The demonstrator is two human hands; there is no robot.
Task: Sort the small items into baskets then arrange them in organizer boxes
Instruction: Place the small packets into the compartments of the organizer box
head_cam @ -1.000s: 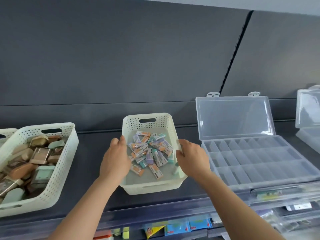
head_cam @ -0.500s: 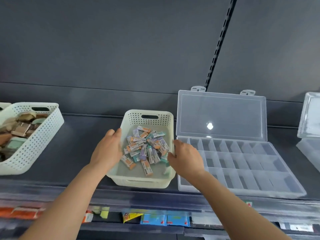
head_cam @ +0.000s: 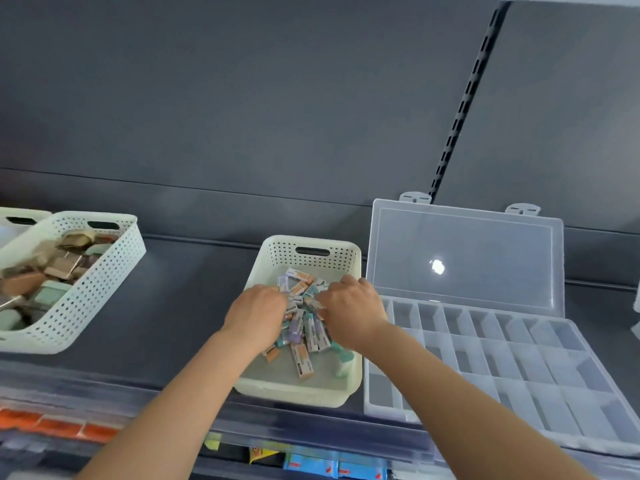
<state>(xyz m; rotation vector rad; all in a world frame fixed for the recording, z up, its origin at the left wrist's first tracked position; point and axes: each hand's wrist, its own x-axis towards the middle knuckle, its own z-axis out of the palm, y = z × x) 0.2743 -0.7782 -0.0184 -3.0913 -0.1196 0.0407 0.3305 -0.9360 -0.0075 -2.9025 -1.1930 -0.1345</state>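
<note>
A cream perforated basket (head_cam: 313, 244) stands on the dark shelf and holds a pile of several small pastel packets (head_cam: 306, 332). Both of my hands are inside it. My left hand (head_cam: 256, 313) lies knuckles up on the left of the pile, its fingers curled down into the packets. My right hand (head_cam: 349, 308) does the same on the right side, its fingers curled over the packets. The fingertips of both hands are hidden. Right of the basket lies a clear organizer box (head_cam: 540, 386) with bare compartments, its lid (head_cam: 464, 258) standing open against the back wall.
A larger perforated basket (head_cam: 104, 282) with bigger tan and green items stands at the left, another basket's rim behind it. A second clear box shows at the far right edge. The dark back panel rises behind the shelf. Coloured packages sit on a lower shelf.
Both hands have left the basket's side walls and moved inward into the pile of packets. The view has shifted, so the basket and the organizer box sit closer together.
</note>
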